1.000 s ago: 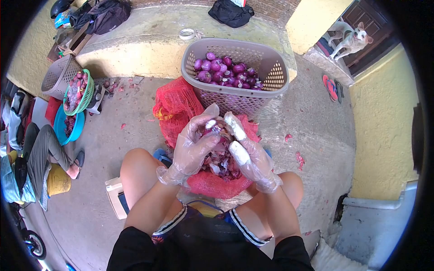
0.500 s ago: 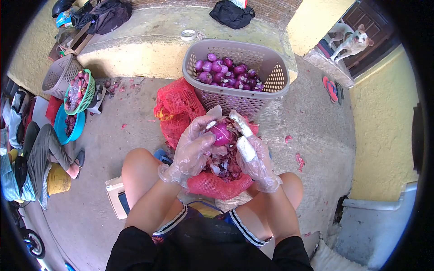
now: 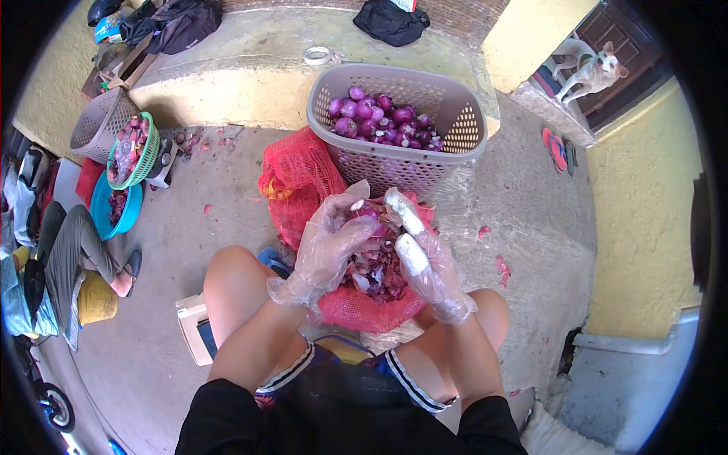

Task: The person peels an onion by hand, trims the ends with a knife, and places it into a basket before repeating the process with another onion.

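Observation:
In my gloved left hand (image 3: 330, 235) is a red onion (image 3: 367, 214), gripped between thumb and fingers. Clear plastic covers both hands. White tape wraps the thumb and forefinger of my right hand (image 3: 432, 254), which is closed at the onion's right side on a papery piece of onion skin (image 3: 390, 218); its fingertips are partly hidden. Below the hands, between my knees, a red mesh sack (image 3: 371, 312) lies heaped with loose onion peelings (image 3: 375, 277). Just beyond stands a grey-brown plastic basket (image 3: 394, 161) holding many purple peeled onions (image 3: 379, 120).
Another red mesh sack (image 3: 299, 178) slumps against the basket. At left, a seated person's leg (image 3: 80, 243) is beside a green basket (image 3: 148, 155) of onions and a blue basin (image 3: 130, 216). A dog (image 3: 595, 74) stands in the doorway; slippers (image 3: 553, 150) lie below it.
The onion has turned in my left hand and less of its purple surface shows. My right hand has shifted slightly right and down, its taped fingers straighter.

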Demonstrator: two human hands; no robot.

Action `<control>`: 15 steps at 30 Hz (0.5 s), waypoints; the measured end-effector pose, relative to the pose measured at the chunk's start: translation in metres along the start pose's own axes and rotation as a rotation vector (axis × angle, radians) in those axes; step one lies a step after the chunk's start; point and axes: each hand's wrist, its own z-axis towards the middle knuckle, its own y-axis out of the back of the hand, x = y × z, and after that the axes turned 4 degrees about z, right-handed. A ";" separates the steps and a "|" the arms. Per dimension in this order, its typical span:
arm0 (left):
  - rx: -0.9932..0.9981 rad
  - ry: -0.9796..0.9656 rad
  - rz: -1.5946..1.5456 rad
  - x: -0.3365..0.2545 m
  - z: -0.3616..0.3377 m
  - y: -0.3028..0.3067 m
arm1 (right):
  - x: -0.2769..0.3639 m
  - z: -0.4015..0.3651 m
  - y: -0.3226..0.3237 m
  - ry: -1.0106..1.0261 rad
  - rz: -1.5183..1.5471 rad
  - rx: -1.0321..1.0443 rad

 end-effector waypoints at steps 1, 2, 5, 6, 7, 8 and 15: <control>-0.006 -0.001 0.007 0.000 0.000 0.000 | 0.000 0.001 0.000 0.031 0.008 0.019; -0.012 -0.003 0.015 0.000 0.000 0.000 | 0.002 0.002 -0.002 0.034 0.073 0.039; -0.025 -0.016 -0.005 -0.002 -0.002 -0.001 | 0.005 0.007 -0.006 0.012 0.173 0.014; -0.029 -0.022 -0.019 -0.003 -0.003 -0.001 | 0.007 0.007 -0.006 -0.015 0.222 -0.004; -0.025 -0.026 -0.046 -0.001 -0.002 -0.001 | 0.008 0.007 -0.007 -0.041 0.272 -0.023; -0.022 -0.030 -0.072 0.003 -0.001 0.000 | 0.009 0.007 -0.007 -0.083 0.354 -0.037; 0.184 0.059 -0.379 -0.003 -0.001 0.009 | -0.003 0.014 0.017 0.071 0.128 -0.158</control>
